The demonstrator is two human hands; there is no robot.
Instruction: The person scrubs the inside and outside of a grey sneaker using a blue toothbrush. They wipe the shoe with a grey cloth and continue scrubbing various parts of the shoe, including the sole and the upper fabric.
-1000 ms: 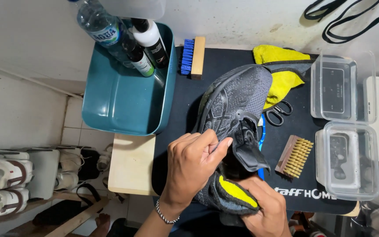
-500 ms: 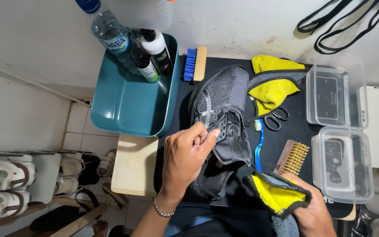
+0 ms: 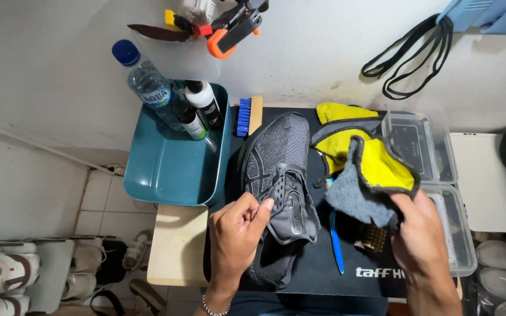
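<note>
On our dark surface (image 3: pixel 323 275), our left hand (image 3: pixel 238 234) pinches the grey shoe (image 3: pixel 279 175); our right hand (image 3: pixel 423 240) grips the lifted yellow-grey cloth (image 3: pixel 376 175), wiping seemingly unfinished.

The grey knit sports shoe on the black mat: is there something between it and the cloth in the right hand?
Nothing visible does. The right hand holds the grey and yellow microfibre cloth up beside the grey knit sports shoe, which the left hand steadies; a blue-handled brush lies on the mat below the gap.
</note>
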